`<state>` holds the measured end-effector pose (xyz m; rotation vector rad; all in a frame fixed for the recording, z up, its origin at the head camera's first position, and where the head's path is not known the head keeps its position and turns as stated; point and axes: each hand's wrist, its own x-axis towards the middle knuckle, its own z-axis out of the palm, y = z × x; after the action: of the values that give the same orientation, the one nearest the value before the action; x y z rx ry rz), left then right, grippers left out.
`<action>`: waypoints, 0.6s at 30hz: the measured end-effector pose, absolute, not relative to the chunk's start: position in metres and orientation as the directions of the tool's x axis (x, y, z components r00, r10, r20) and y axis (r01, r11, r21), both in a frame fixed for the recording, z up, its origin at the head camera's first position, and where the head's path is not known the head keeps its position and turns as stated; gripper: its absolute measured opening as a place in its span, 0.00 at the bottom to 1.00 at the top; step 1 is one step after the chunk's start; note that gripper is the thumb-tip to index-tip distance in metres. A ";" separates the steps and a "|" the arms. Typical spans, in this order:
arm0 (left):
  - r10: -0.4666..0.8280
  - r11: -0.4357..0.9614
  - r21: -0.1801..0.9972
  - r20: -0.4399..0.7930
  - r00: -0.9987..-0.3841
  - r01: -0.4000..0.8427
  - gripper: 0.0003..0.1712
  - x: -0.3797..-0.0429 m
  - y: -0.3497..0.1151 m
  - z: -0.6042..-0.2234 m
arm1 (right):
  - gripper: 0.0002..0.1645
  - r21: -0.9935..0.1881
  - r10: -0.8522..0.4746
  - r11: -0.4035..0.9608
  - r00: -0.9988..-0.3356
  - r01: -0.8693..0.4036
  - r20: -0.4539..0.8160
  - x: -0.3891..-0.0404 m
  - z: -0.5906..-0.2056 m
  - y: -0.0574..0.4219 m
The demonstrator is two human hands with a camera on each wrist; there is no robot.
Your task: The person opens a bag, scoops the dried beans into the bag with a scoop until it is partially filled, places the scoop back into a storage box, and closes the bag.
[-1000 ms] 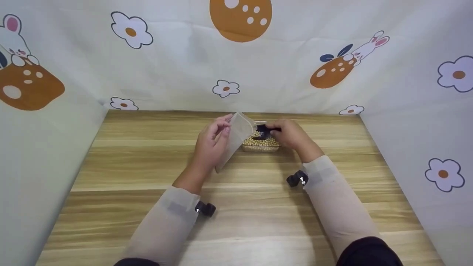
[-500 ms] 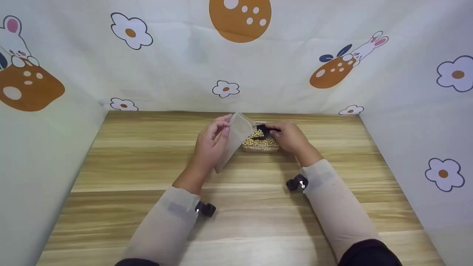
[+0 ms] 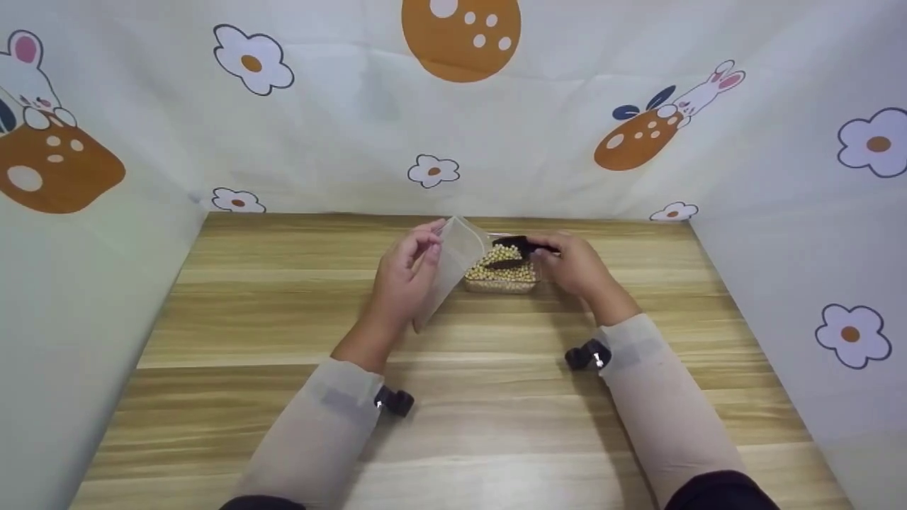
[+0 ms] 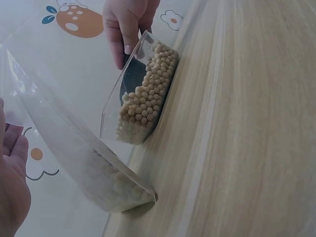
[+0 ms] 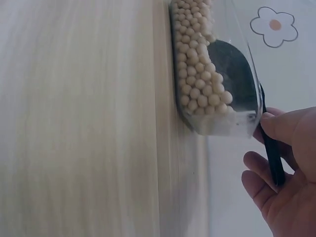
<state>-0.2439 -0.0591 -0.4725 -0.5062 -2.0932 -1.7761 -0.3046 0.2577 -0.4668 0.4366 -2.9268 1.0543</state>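
Note:
My left hand point(image 3: 405, 276) pinches the upper edge of a translucent pouch point(image 3: 453, 255), its mouth facing the box. In the left wrist view, round beans point(image 4: 121, 181) show through the lower part of the pouch, whose bottom corner is at the tabletop. Beside it stands a clear rectangular box point(image 3: 499, 286) filled with pale yellow beans point(image 4: 154, 81), like soybeans. My right hand point(image 3: 577, 268) grips a black scoop point(image 3: 524, 246) by its handle, thumb on top. The scoop's bowl lies inside the box with a heap of beans in it.
The wooden tabletop point(image 3: 468, 397) runs back to a pale fabric wall point(image 3: 340, 120) printed with flowers and rabbits. Fabric also encloses the left and right sides. Small black devices point(image 3: 588, 355) are strapped at both wrists.
My right hand has drawn the scoop back to the right, and the beans heaped in its bowl have come into view. My left hand and the pouch have stayed almost still.

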 end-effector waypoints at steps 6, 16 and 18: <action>0.045 0.161 0.860 0.483 -0.874 0.484 0.11 -0.244 -0.059 -0.472 | 0.21 -0.680 -0.218 0.703 -0.973 -0.209 0.073 -0.302 -0.465 0.268; 0.050 0.139 0.856 0.496 -0.867 0.498 0.10 -0.243 -0.059 -0.473 | 0.22 -0.836 -0.157 0.541 -0.988 -0.092 0.007 -0.297 -0.460 0.273; 0.052 0.133 0.857 0.496 -0.867 0.498 0.10 -0.243 -0.059 -0.473 | 0.22 -0.854 -0.148 0.515 -0.989 -0.071 -0.007 -0.295 -0.457 0.273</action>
<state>-0.2431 -0.0591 -0.4726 -0.5318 -2.0708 -1.7856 -0.2954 0.2732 -0.4566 0.2037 -2.8020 1.5743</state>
